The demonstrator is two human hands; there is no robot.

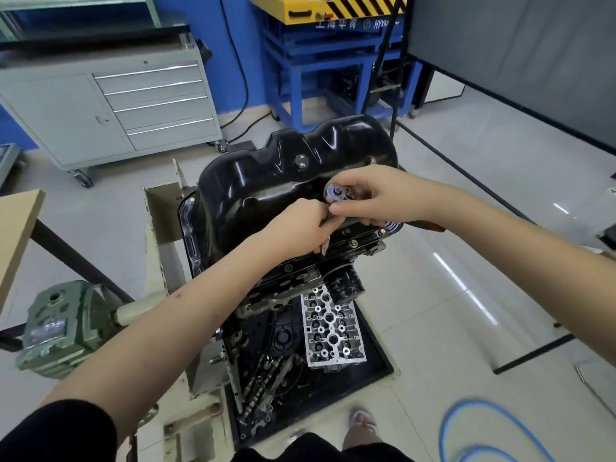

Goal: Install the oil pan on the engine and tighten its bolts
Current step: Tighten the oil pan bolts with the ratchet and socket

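- While both hands meet over the near edge of the black oil pan [283,181], the pan sits upside down on top of the engine [300,278], its flat rim lying on the engine block.
- One left hand [300,225] has its fingers curled around the shaft of a tool; one small metal tip [324,250] sticks out below the fist, just over the rim.
- One right hand [373,198] pinches the round silver head of a ratchet [335,193] between thumb and fingers; a red handle [431,226] shows behind the wrist.
- Two brass-coloured bolts [382,231] are visible on the near rim, right of the hands, and one bolt [191,200] on the far left corner.
- One drain plug [301,160] sits on the side of the pan.
- One silver cylinder head [330,331] lies in the black tray [380,358] below the engine.
- One grey drawer cabinet [110,108] with five drawers stands behind, and one blue hose [466,428] lies on the floor.
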